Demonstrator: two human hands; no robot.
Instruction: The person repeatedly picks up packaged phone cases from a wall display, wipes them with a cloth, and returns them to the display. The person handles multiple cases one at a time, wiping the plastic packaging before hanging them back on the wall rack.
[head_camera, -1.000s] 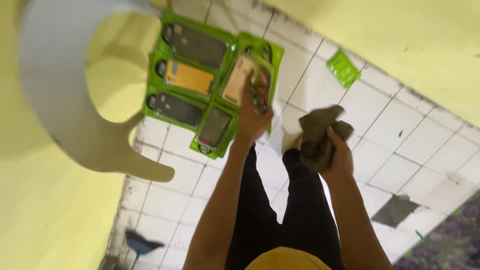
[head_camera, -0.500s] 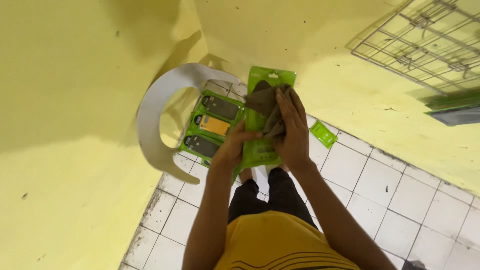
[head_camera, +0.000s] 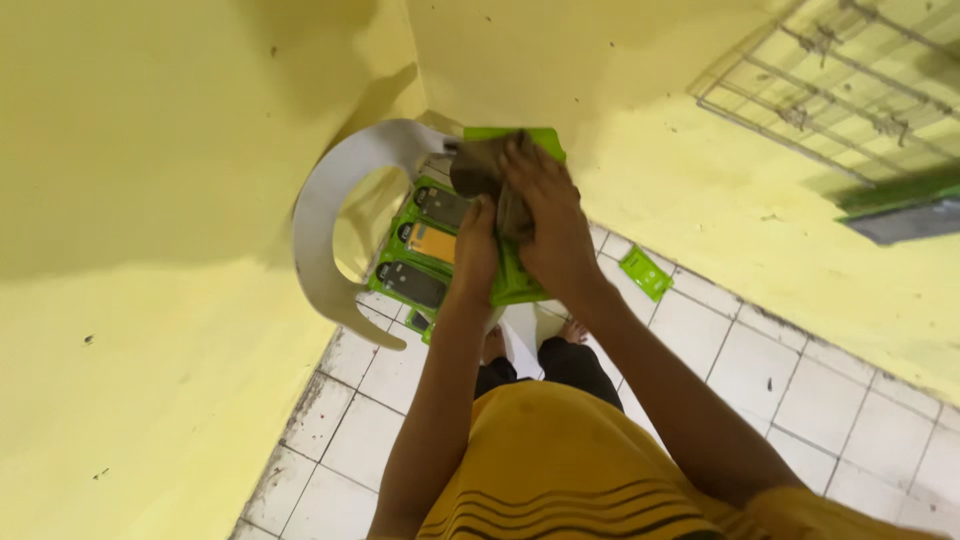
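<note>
The green package had been lifted off the chair — gripped by the left hand, the dark cloth pressed on it by the right hand.

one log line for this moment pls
left hand: holds green package | right hand: presses dark cloth on it | white chair below

Room only right of the hands, over tiles — chair blocks left, wall just beyond.
</note>
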